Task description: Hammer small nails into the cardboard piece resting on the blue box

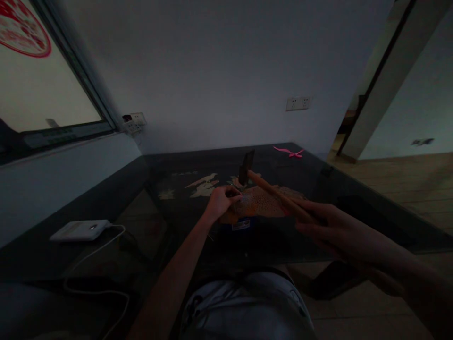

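Lap [244, 307] below, right hand [329, 224] grips hammer [267, 186]; left hand [218, 203], pinched narrow by speckled sheet [261, 200], hold unclear, best clear of blows

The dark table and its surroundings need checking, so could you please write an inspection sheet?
Surface: dark table, glossy, with pale printed motifs.
Job's things: hammer; speckled orange-brown piece; blue-and-white label beside it.
Clutter: pink ribbon towards the far edge; white device at left.
Grippers: right hand grips the handle; left hand is at the piece's left end, contents unclear.
Cables: white cable from the device.
Surroundings: wall sockets; window at left.
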Demonstrator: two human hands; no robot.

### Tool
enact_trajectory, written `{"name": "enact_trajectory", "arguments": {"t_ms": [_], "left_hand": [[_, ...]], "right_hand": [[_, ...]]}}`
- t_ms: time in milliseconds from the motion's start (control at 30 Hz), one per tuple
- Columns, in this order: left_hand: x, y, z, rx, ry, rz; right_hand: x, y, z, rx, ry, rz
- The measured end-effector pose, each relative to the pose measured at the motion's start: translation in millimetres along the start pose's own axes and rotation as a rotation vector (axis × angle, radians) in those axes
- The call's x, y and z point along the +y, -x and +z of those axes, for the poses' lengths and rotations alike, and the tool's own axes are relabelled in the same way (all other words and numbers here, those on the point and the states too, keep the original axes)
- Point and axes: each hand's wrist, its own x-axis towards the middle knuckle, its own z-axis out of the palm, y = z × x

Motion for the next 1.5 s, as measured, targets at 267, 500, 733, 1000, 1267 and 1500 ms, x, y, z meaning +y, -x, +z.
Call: {"name": "enact_trajectory", "arguments": {"t_ms": [267, 500, 733, 1000, 1267, 1500], "left_hand": [[-2.0, 0.0, 0.8, -0.007, 0.020, -0.055], [-2.0, -0.6, 1.9, -0.004, 0.018, -0.040], [1.9, -0.3, 0.5, 0.003, -0.006, -0.050], [1.5, -0.4, 1.6, -0.013, 0.033, -0.060], [1.7, 0.0, 2.4, 0.003, 0.049, -0.078], [1.6, -0.5, 0.9, -0.021, 0.058, -0.072]], "right_hand": [[6.8, -0.1, 3.1, -0.036, 0.017, 0.035], [-0.9, -0.2, 1.9, -0.020, 0.077, 0.055], [4.1, 1.7, 1.5, -0.042, 0.041, 0.090], [0.7, 1.6, 4.3, 0.041, 0.169, 0.049], [4.2, -0.2, 5.4, -0.065, 0.110, 0.058], [0.5, 0.9, 4.8, -0.071, 0.096, 0.090]]}}
